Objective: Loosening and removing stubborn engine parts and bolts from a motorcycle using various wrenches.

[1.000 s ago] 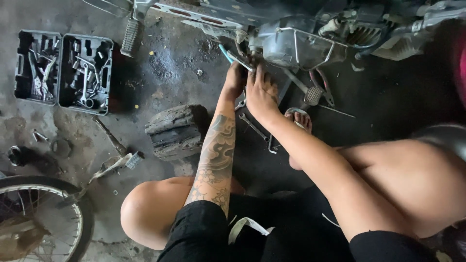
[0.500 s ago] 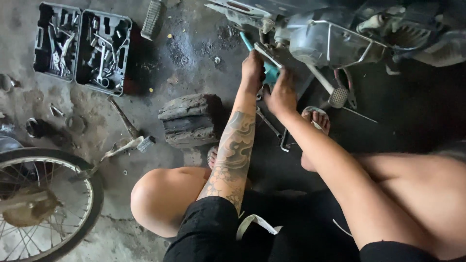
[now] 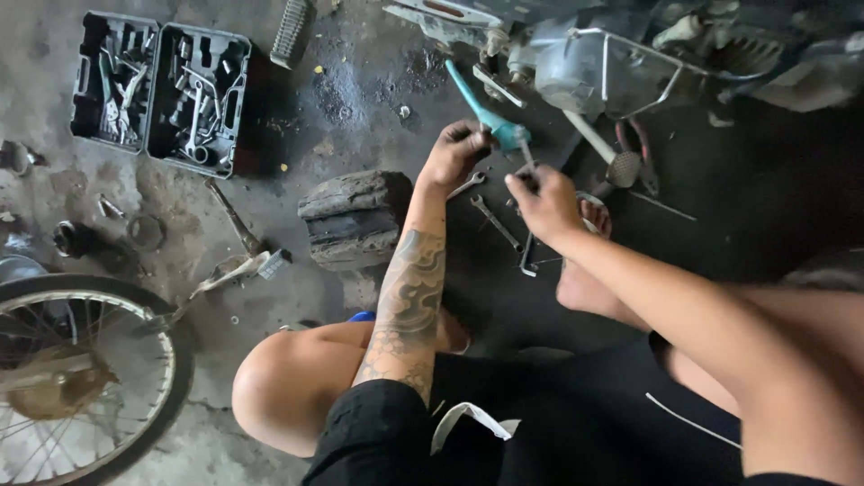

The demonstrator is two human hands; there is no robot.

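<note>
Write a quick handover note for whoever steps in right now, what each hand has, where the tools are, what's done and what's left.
Left hand: closed on the teal-handled tool, near the engine.
Right hand: grip pinched on a thin metal piece; what it is cannot be told.
Wrenches lie on the floor under the hands. Open tool case is at far left, wood block beside the left arm, spoked wheel at lower left.
Done: tools laid out, both hands loaded.
Left: work at the engine; the hands are off it now.
</note>
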